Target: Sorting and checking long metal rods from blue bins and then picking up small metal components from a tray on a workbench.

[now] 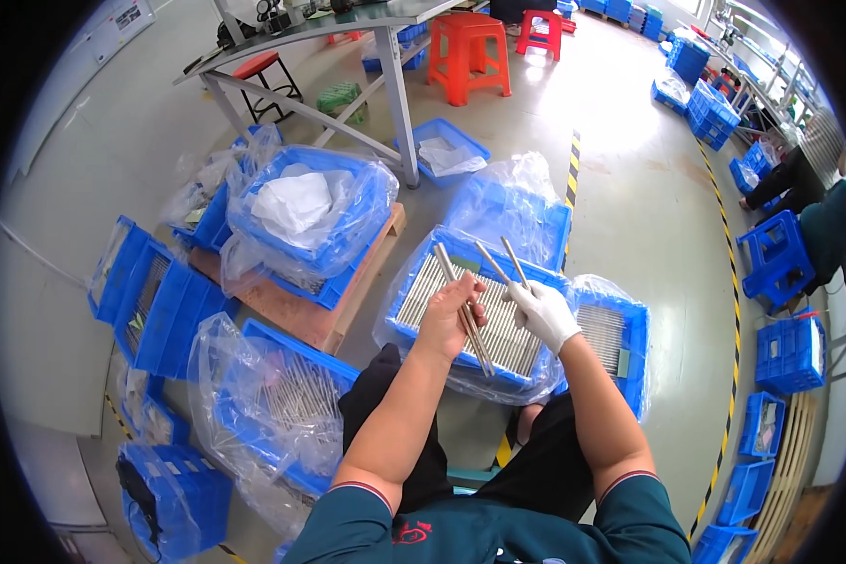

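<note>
My bare left hand point(448, 320) is closed around several slim metal rods point(480, 350), which stick out above and below the fist. On my right hand point(547, 315) is a white glove. Two metal rods point(491, 259) point up and away from its closed fingers. Both hands are above a blue crate point(550, 275) lined with clear plastic film. Rows of similar rods point(423, 299) lie side by side inside it. Some of the rows are hidden under my hands.
Another crate point(635, 376) of rods stands to the right, and a film-covered crate point(334, 371) with rods is at left. Film-wrapped crates sit on a wooden pallet point(315, 324). Beyond are a table leg point(398, 103) and red stools point(468, 58). A person point(822, 226) is at far right.
</note>
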Demonstrator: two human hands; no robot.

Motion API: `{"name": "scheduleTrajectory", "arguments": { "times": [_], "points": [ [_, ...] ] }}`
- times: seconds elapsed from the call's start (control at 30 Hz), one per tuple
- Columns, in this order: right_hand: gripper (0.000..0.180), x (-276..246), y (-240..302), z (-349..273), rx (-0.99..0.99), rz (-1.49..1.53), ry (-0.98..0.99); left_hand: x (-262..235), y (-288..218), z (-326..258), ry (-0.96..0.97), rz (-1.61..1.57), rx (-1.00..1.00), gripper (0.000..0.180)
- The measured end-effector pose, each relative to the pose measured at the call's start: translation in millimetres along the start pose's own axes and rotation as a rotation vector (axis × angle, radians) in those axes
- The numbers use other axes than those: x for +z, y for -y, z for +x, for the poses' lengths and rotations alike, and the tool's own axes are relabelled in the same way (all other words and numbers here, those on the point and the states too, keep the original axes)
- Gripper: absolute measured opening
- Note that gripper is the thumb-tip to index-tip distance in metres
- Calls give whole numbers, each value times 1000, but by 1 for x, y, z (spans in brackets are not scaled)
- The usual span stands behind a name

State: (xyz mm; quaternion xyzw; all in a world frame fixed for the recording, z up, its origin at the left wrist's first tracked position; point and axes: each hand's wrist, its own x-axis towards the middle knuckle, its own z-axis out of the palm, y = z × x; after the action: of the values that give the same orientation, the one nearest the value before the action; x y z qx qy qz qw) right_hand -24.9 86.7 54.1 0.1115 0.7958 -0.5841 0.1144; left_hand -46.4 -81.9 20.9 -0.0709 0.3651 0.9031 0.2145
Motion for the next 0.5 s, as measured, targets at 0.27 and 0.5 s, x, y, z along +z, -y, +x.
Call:
{"name": "scheduleTrajectory", "arguments": {
  "times": [0.27,0.5],
  "points": [
    [31,1,-3,-13,29,23,182,-10,-5,11,-1,-186,115,36],
    [27,13,-4,-12,25,196,175,-4,7,9,-14,-83,115,33]
  ]
}}
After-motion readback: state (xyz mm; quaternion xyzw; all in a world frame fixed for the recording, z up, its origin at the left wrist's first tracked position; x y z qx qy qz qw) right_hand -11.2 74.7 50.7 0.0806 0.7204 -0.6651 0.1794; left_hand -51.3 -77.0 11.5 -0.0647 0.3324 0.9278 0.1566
